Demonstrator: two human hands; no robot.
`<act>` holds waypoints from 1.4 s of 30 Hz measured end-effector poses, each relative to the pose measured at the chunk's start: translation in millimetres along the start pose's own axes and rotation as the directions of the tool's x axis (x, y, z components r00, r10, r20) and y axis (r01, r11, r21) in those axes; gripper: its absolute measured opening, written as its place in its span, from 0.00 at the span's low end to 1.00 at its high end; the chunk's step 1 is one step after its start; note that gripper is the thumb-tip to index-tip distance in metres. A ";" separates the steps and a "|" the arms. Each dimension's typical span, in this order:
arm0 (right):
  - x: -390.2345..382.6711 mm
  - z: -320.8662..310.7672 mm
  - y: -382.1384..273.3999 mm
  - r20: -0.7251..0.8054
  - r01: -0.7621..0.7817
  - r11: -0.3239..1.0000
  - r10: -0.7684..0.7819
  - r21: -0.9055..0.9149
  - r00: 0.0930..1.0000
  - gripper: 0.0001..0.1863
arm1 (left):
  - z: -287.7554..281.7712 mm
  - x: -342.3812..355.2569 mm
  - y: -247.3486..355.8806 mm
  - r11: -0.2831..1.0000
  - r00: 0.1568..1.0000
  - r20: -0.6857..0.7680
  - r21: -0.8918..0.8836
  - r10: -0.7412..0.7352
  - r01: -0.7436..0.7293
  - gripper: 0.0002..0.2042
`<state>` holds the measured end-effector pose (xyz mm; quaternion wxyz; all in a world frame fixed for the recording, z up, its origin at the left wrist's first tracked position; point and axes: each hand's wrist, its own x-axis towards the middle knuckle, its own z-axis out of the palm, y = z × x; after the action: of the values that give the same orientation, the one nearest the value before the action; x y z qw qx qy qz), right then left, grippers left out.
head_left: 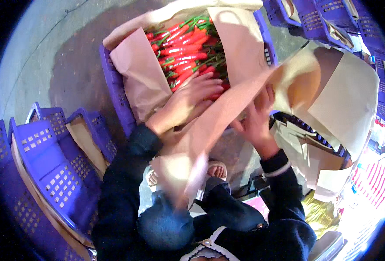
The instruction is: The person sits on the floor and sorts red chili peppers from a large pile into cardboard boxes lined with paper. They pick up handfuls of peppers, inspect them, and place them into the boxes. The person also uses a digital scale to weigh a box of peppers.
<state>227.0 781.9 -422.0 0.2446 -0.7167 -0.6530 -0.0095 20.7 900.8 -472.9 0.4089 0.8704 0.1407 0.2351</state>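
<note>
Dozens of red chilies (184, 50) lie in paper-lined purple crate (115, 92) at twelve o'clock. Left hand (193, 95) rests on chilies' near edge, fingers slightly apart. Right hand (256, 119), between two and three o'clock, curls at blurred brown paper sheet (221, 114); cannot tell whether fingers clamp it. More purple crates (55, 163) sit between eight and nine o'clock.

1. Bright mid-frame, falling to black at the round fisheye rim.
2. Lower right blown out, heavy white glare.
3. Broad dark shadow on floor (75, 71), left of crate (116, 95).
4. Chilies (184, 50) show small specular highlights.
5. Motion blur on paper flap (225, 108), worst at its lower end; right hand (258, 117) soft too.
6. Left-side crates (48, 163) visibly bent by lens.
</note>
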 end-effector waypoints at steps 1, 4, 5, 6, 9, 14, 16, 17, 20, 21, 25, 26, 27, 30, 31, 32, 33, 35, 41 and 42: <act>15.0 21.6 -10.9 0.052 0.067 0.998 -0.066 -0.017 0.996 0.38 | 10.3 -5.5 2.8 0.816 0.934 -0.219 -0.567 -0.282 0.113 0.19; 65.7 65.1 -40.0 0.225 -0.033 0.988 0.067 -0.152 0.972 0.40 | -22.2 -7.9 11.0 0.672 0.663 -0.459 -0.735 -0.591 0.091 0.21; 71.5 72.2 -32.8 0.207 -0.053 0.982 0.091 -0.180 0.974 0.40 | -34.0 -6.7 -0.4 0.766 0.627 -0.544 -0.628 -0.558 0.137 0.21; 73.2 73.6 -23.6 0.197 -0.082 0.974 0.125 -0.213 0.972 0.40 | -45.4 -5.5 -11.9 0.834 0.597 -0.613 -0.517 -0.518 0.193 0.22; 85.4 81.9 -32.4 0.207 -0.081 0.977 0.123 -0.198 0.971 0.39 | -118.9 -16.2 -32.2 0.851 0.456 -0.815 -0.084 -0.358 0.518 0.25; 94.1 85.2 -38.0 0.197 -0.063 0.987 0.093 -0.150 0.976 0.37 | -212.2 -42.3 -157.2 0.319 0.132 -0.378 -0.489 -0.916 0.812 0.24; 89.0 85.5 -33.4 0.182 -0.069 0.985 0.097 -0.156 0.978 0.36 | -221.8 -36.0 -165.4 0.135 0.271 0.040 -0.792 -0.962 0.596 0.20; 88.5 85.9 -32.8 0.178 -0.065 0.986 0.093 -0.156 0.980 0.35 | -227.3 -37.1 -167.7 -0.017 0.371 0.221 -0.876 -0.902 0.481 0.17; 90.2 89.2 -35.2 0.162 -0.052 0.989 0.074 -0.139 0.984 0.34 | -235.3 -48.5 -171.6 0.479 0.280 -0.392 -0.646 -0.876 0.594 0.17; 89.5 89.3 -33.8 0.158 -0.052 0.988 0.075 -0.144 0.985 0.34 | -228.6 -40.6 -154.5 0.601 0.375 -0.472 -0.678 -0.798 0.424 0.17; 89.2 82.6 -29.8 0.189 -0.059 0.985 0.089 -0.159 0.978 0.33 | -161.0 -16.9 -2.0 0.658 0.317 -0.594 -0.737 -0.740 0.156 0.21; 88.4 82.8 -28.6 0.177 -0.061 0.986 0.089 -0.158 0.980 0.33 | -159.5 -22.4 2.9 0.796 0.504 -0.627 -0.366 -0.594 0.482 0.21; 86.7 84.6 -27.5 0.165 -0.063 0.985 0.089 -0.158 0.982 0.33 | -157.8 -26.7 8.4 0.783 0.663 -0.624 0.128 -0.414 0.609 0.21; 81.1 87.1 -23.2 0.128 -0.071 0.990 0.087 -0.125 0.988 0.33 | -185.2 15.8 45.4 0.819 0.696 -0.448 -0.183 -0.562 0.544 0.20; 80.0 88.6 -24.6 0.116 -0.070 0.992 0.082 -0.101 0.990 0.33 | -196.8 42.7 66.3 0.770 0.674 -0.381 -0.398 -0.633 0.498 0.20; 80.4 84.2 -21.1 0.116 -0.071 0.991 0.085 -0.117 0.990 0.33 | -203.6 65.3 76.1 0.678 0.669 -0.298 -0.601 -0.681 0.423 0.20; 80.2 83.7 -19.8 0.116 -0.071 0.989 0.086 -0.128 0.990 0.34 | -214.7 80.6 65.0 0.780 0.761 -0.220 -0.335 -0.611 0.529 0.19; 91.1 87.4 -35.9 0.080 -0.040 0.996 0.046 -0.079 0.996 0.34 | -246.3 110.2 58.8 0.816 0.825 -0.075 0.127 -0.559 0.564 0.20; 89.6 67.8 -31.6 0.140 0.013 0.992 0.005 -0.126 0.990 0.29 | -157.4 138.5 98.0 0.795 0.870 0.282 0.579 -0.405 0.183 0.20; 87.9 59.5 -20.0 0.170 0.030 0.987 -0.003 -0.155 0.985 0.28 | -123.5 133.1 102.4 0.803 0.869 0.355 0.591 -0.346 0.078 0.19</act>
<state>202.9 885.9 -438.4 0.1310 -0.7266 -0.6745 -0.0019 74.5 974.6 -285.6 0.1815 0.9592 0.2047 -0.0709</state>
